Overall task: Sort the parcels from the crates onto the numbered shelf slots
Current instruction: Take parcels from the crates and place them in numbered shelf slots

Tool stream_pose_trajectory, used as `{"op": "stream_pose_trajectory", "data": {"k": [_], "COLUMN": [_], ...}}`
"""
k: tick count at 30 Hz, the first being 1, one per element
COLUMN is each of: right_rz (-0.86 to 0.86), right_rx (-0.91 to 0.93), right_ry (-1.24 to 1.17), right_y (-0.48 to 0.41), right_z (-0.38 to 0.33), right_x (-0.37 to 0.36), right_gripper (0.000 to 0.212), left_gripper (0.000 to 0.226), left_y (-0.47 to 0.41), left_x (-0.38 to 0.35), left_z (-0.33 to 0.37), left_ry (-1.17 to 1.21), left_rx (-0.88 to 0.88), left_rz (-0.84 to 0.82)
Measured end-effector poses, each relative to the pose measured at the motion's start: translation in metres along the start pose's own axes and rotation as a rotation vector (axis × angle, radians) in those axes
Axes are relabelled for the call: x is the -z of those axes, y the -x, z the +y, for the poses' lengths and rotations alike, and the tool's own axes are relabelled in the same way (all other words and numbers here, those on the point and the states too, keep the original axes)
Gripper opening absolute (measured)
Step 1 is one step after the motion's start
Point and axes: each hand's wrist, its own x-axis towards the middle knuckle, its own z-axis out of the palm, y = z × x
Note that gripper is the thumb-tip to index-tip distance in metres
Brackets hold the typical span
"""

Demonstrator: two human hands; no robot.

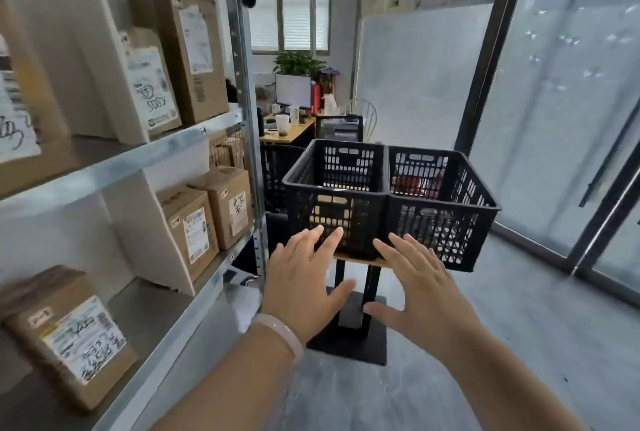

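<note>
**Head view, read left to right.** At far left, the metal shelf [194,140] already carries brown cardboard parcels on the three levels I can see. There are two upright boxes [194,60] on the upper level, two smaller boxes [188,226] on the middle level and one near box [69,337] on the lower level. A blurred carton also shows at the left edge. I judge the sorting well under way. The slot numbers are too small for me to read, so I cannot confirm that each parcel sits in its right slot.

At centre, my left hand [301,278], with a pale bracelet [280,330] at the wrist, is spread flat with fingers straight and grasps nothing. It reaches toward the left crate [332,188]. Through the crate's mesh I see a tan shape [332,202], probably a parcel not yet sorted. My right hand [415,285] is likewise spread and empty, in front of where the two crates meet.

At right, the right crate [443,204] holds a red item [415,185] low inside, so work appears to remain there too.

Both crates are black perforated plastic. They stand side by side, touching, on a small pedestal stand [349,337]. The parcels are taped cartons with white printed labels and handwritten black marks.
</note>
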Motion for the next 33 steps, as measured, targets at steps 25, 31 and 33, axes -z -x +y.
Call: {"op": "stream_pose_trajectory", "data": {"k": [25,31,33], "right_rz": [-0.052,-0.122,-0.16], "right_rx": [-0.091,-0.1,-0.084], "right_ry": [-0.079,-0.13,-0.147], "right_y": [-0.327,-0.393,-0.408], "right_z": [0.244,0.296,0.304], "right_x": [-0.057,-0.072,-0.085], "right_gripper": [0.091,0.09,0.089], "left_gripper": [0.075,0.075,0.074], "left_y": [-0.363,-0.42,-0.432], "left_x": [-0.217,-0.26,-0.273], "left_z": [-0.068,-0.077,-0.082], "left_ry": [0.017,-0.002,-0.02], "left_rx": [0.118,0.257,0.283], "left_rz": [-0.138,-0.267,-0.325]}}
